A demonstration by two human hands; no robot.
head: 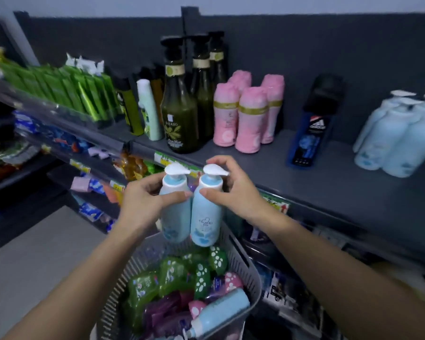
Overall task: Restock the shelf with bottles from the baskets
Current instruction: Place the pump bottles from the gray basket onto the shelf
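My left hand (142,200) grips a light blue pump bottle (176,217) by its shoulder. My right hand (233,190) grips a second light blue pump bottle (205,219) the same way. Both bottles are upright, side by side and touching, held above a grey slotted basket (253,273). Another light blue bottle (221,312) lies on its side in the basket among green and purple refill pouches. The dark grey shelf (329,182) runs just beyond my hands. A group of matching light blue bottles (398,138) stands at the shelf's right end.
On the shelf stand dark green pump bottles (182,111), pink bottles (248,119) and a black and blue box (312,133). Green packets (66,92) fill the shelf to the left. Lower shelves hold small packets. Bare shelf shows between the box and the blue bottles.
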